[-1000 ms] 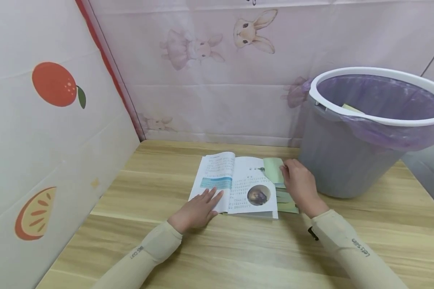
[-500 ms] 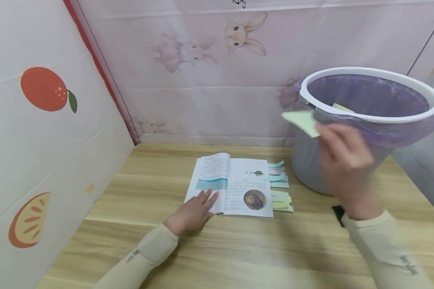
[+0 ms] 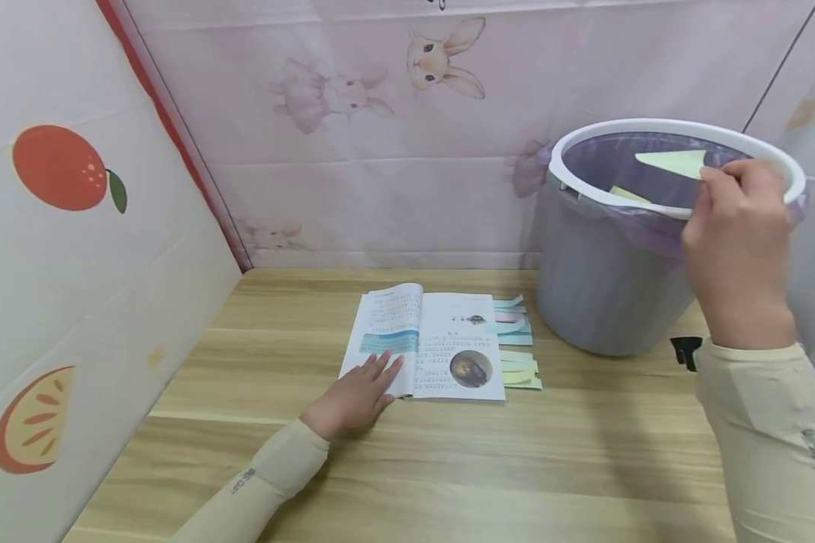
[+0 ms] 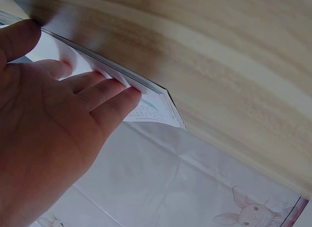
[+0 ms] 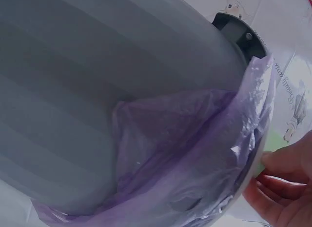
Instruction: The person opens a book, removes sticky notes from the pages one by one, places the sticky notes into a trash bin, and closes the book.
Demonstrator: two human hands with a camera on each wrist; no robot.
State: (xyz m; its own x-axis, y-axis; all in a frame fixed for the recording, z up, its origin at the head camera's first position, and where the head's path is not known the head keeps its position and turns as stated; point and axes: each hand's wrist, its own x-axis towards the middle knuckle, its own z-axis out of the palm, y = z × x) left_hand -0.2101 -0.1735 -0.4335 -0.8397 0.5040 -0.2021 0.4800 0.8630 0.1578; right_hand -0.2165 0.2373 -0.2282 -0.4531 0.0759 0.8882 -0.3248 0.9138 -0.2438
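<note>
An open book (image 3: 458,317) lies on the wooden table, its right page printed with a round picture. My left hand (image 3: 349,396) rests on the lower left page with fingers extended; the left wrist view shows its fingertips on the paper (image 4: 146,110). Up at the right, my right hand (image 3: 743,234) pinches a pale green sticky note (image 3: 675,162) by one corner, over the opening of a grey trash bin (image 3: 604,279). In the right wrist view the thumb and fingers (image 5: 282,163) are at the bin's rim, the note mostly hidden behind it.
Blue, pink, green and yellow sticky tabs (image 3: 516,362) stick out from the book's right edge. A purple bag (image 3: 591,154) lines the bin, with a yellowish paper piece (image 3: 630,194) inside. A printed cloth (image 3: 353,188) hangs behind the table.
My right hand has pulled the green sticky note from the book's right edge and carried it up and right over the bin. The left hand stays on the page.
</note>
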